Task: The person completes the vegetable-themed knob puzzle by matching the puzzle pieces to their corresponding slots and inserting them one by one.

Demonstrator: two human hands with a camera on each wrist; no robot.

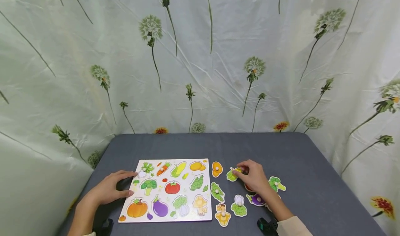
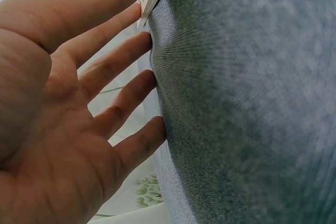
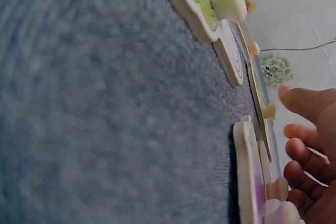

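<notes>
My left hand (image 1: 107, 189) rests at the left edge of a white vegetable puzzle board (image 1: 175, 220), fingers spread. In the left wrist view its thumb (image 2: 89, 3) meets the board's edge. My right hand (image 1: 254, 177) reaches over a yellow-green corn piece (image 1: 232, 174) lying on the table, with thumb and index finger over its right part. In the right wrist view thumb and fingers stand apart, close to a round wooden knob (image 3: 270, 112). Beneath the hand and forearm, a red piece (image 1: 248, 187) and a purple eggplant piece (image 1: 256, 199) are partly hidden.
Right of the board lie more knobbed pieces: potato (image 1: 217, 169), pea pod (image 1: 217, 192), mushroom (image 1: 222, 215), cabbage (image 1: 239, 205) and broccoli (image 1: 276, 184). A grey cloth covers the table (image 1: 312, 201). Behind it hangs a dandelion-print curtain (image 1: 200, 73).
</notes>
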